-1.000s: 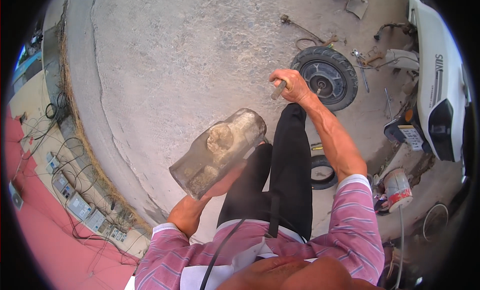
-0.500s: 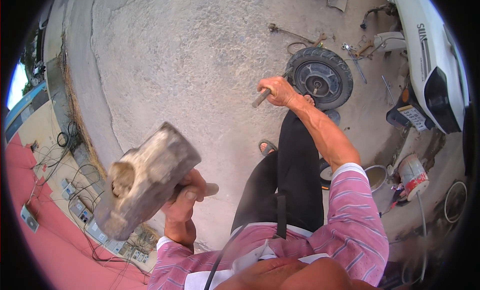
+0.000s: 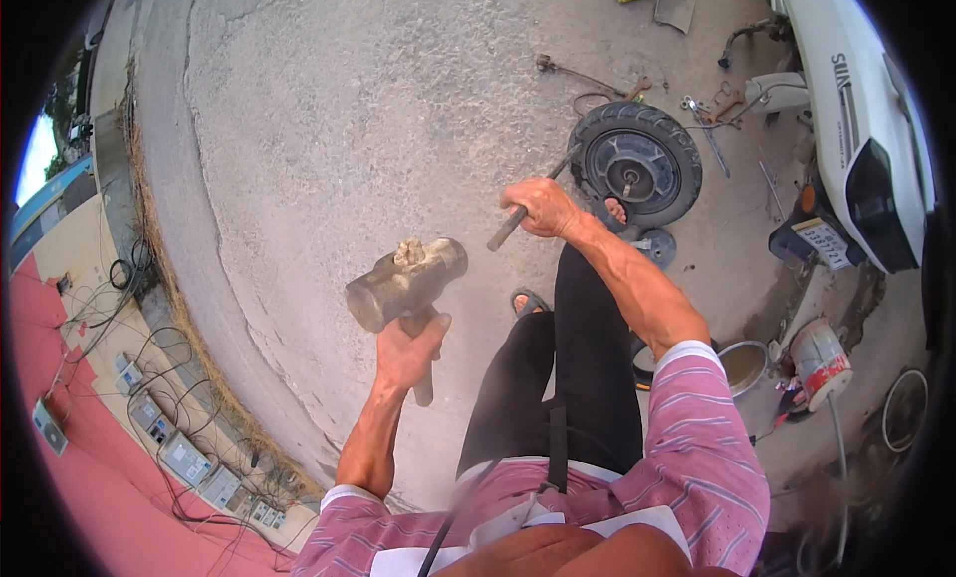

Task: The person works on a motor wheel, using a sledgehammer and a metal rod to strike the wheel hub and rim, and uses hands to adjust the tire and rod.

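A: How's the left arm?
B: The forearm rises from the lower edge, and the left hand [image 3: 406,353] is wrapped round the hammer [image 3: 406,283] handle, just under the head.

A: And the right?
B: It slants up and leftward from the elbow; the right hand [image 3: 543,207] is clenched round the middle of a bar [image 3: 509,229].

A: Which way do they point?
B: The hammer head's long axis climbs from lower left to upper right, the handle pointing down. The bar slants likewise, its far end at the left side of the wheel [image 3: 635,164].

A: Where's the hammer?
B: Above the ground [image 3: 329,159], left of the bar and well apart from the wheel.
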`<action>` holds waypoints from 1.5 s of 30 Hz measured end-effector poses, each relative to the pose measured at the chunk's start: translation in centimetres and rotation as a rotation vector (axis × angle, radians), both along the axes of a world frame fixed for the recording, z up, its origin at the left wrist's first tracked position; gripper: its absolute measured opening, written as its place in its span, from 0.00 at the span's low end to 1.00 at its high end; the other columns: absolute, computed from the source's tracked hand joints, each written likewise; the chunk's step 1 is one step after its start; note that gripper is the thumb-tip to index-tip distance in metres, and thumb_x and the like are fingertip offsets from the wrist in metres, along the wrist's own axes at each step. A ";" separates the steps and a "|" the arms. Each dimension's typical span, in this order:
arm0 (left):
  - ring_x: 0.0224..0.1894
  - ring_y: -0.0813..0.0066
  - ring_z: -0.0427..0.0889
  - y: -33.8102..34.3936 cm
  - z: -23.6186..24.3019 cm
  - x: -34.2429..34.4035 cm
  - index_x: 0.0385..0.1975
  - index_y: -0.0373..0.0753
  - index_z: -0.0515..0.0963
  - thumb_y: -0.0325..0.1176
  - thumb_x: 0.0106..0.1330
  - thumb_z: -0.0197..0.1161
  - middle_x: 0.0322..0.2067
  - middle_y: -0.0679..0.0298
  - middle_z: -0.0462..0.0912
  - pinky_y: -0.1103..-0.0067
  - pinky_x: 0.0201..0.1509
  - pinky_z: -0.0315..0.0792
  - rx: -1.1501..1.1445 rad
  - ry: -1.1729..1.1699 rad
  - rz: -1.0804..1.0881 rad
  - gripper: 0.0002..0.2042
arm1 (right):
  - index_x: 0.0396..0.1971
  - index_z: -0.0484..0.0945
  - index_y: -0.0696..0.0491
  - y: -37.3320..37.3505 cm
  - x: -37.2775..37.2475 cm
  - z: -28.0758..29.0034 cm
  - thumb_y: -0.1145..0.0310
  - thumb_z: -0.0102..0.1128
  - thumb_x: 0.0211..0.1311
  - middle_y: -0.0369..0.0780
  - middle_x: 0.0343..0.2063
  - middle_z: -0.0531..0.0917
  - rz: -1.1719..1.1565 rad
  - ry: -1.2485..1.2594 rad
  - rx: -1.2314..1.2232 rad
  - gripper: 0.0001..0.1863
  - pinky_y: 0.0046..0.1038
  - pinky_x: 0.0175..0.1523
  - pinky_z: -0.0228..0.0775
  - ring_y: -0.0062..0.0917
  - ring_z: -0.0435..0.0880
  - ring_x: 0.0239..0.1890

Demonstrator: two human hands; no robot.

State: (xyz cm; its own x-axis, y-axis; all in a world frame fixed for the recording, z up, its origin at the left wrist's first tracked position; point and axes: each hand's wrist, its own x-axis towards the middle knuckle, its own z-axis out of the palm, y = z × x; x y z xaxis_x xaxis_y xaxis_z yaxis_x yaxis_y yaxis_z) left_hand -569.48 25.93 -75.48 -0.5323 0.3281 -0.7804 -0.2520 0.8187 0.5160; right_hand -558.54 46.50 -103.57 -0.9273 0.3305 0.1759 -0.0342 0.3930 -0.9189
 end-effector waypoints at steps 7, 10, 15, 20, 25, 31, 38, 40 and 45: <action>0.12 0.77 0.71 -3.6 -2.1 2.2 0.27 0.34 0.73 0.33 0.66 0.68 0.13 0.65 0.72 0.79 0.18 0.69 0.213 -0.131 0.119 0.12 | 0.32 0.80 0.50 -0.6 1.6 2.4 0.72 0.63 0.54 0.41 0.26 0.83 0.070 0.031 -0.020 0.05 0.40 0.43 0.74 0.41 0.83 0.35; 0.12 0.78 0.71 -5.6 -4.1 3.6 0.28 0.34 0.73 0.33 0.66 0.69 0.13 0.65 0.73 0.79 0.19 0.69 0.194 -0.205 0.161 0.12 | 0.32 0.80 0.51 -1.2 2.8 3.2 0.73 0.63 0.53 0.42 0.26 0.82 0.119 0.000 -0.064 0.05 0.41 0.43 0.74 0.43 0.83 0.34; 0.13 0.79 0.72 -8.4 -5.9 5.2 0.31 0.34 0.73 0.33 0.66 0.68 0.15 0.66 0.74 0.79 0.19 0.70 0.060 -0.271 0.104 0.11 | 0.32 0.79 0.52 -1.6 4.2 0.6 0.74 0.62 0.54 0.44 0.26 0.82 0.192 -0.047 -0.126 0.05 0.41 0.42 0.74 0.45 0.82 0.34; 0.15 0.78 0.75 -8.1 -6.0 4.9 0.24 0.34 0.77 0.36 0.65 0.67 0.15 0.65 0.77 0.79 0.21 0.69 -0.027 -0.249 0.070 0.13 | 0.32 0.78 0.54 -0.8 4.0 -1.4 0.74 0.62 0.54 0.45 0.26 0.82 0.284 -0.116 -0.094 0.05 0.42 0.39 0.74 0.46 0.82 0.33; 0.15 0.79 0.74 -6.9 -5.1 5.0 0.29 0.34 0.76 0.35 0.66 0.67 0.15 0.66 0.75 0.79 0.21 0.69 -0.036 -0.282 0.137 0.11 | 0.34 0.79 0.52 0.9 2.1 -2.3 0.74 0.62 0.54 0.44 0.26 0.84 0.282 -0.124 -0.096 0.07 0.41 0.37 0.76 0.45 0.85 0.33; 0.18 0.82 0.73 -1.2 -2.4 4.9 0.34 0.34 0.75 0.32 0.69 0.66 0.17 0.68 0.74 0.81 0.22 0.69 0.124 -0.208 0.198 0.09 | 0.34 0.80 0.51 1.6 -1.0 -3.9 0.77 0.59 0.52 0.45 0.25 0.84 0.245 -0.160 -0.128 0.09 0.41 0.36 0.76 0.45 0.85 0.31; 0.28 0.78 0.78 4.0 -6.3 2.2 0.45 0.30 0.77 0.28 0.64 0.67 0.29 0.64 0.80 0.77 0.33 0.74 0.140 -0.082 0.076 0.13 | 0.34 0.79 0.53 1.8 -0.4 -4.0 0.78 0.58 0.50 0.46 0.26 0.83 0.231 -0.118 -0.148 0.10 0.41 0.35 0.75 0.48 0.84 0.31; 0.25 0.79 0.78 3.8 -6.2 2.0 0.43 0.29 0.76 0.29 0.63 0.67 0.27 0.64 0.79 0.77 0.30 0.73 0.129 -0.128 0.085 0.13 | 0.34 0.79 0.52 1.7 0.2 -3.8 0.77 0.59 0.50 0.46 0.26 0.83 0.170 -0.097 -0.172 0.10 0.41 0.36 0.75 0.48 0.83 0.32; 0.18 0.78 0.74 2.9 -0.3 0.7 0.38 0.31 0.74 0.32 0.65 0.66 0.23 0.64 0.77 0.78 0.23 0.71 0.147 -0.120 0.126 0.11 | 0.33 0.78 0.51 0.9 0.7 -3.8 0.78 0.60 0.48 0.45 0.25 0.82 0.184 -0.068 -0.111 0.10 0.41 0.33 0.73 0.48 0.83 0.30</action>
